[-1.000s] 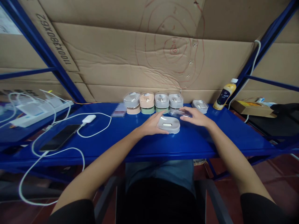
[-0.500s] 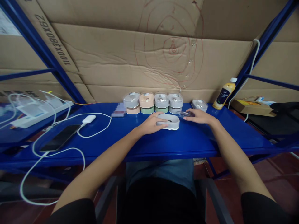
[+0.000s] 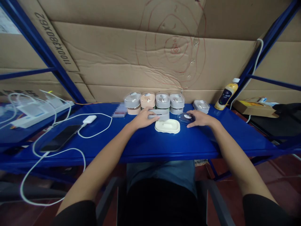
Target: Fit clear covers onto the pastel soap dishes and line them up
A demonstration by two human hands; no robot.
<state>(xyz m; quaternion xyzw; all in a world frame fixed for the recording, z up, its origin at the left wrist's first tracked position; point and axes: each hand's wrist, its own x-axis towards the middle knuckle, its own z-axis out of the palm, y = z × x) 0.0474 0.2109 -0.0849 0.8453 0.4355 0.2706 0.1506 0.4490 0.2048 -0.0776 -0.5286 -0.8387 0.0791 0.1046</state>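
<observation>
The cream tray [image 3: 167, 126] lies flat on the blue shelf [image 3: 145, 142], between the two hands and just in front of the row of lidded containers [image 3: 154, 102]. Just behind it, the grey container body [image 3: 160, 115] is raised slightly off the shelf, gripped at its left end by the left hand [image 3: 141, 118] (fingers curled around the edge, thumb on top). The left forearm runs diagonally from lower left, wrist straight. To the right of the tray, the clear lid [image 3: 185, 118] rests on the shelf; the right hand [image 3: 200, 118] lies palm down with fingertips pressing on its right edge, the forearm angled in from lower right. A spare container [image 3: 201, 106] stands behind the right hand. Further right stands a yellow bottle [image 3: 226, 94]. Well to the left lie a phone [image 3: 60, 138] and a white cable [image 3: 58, 150].
</observation>
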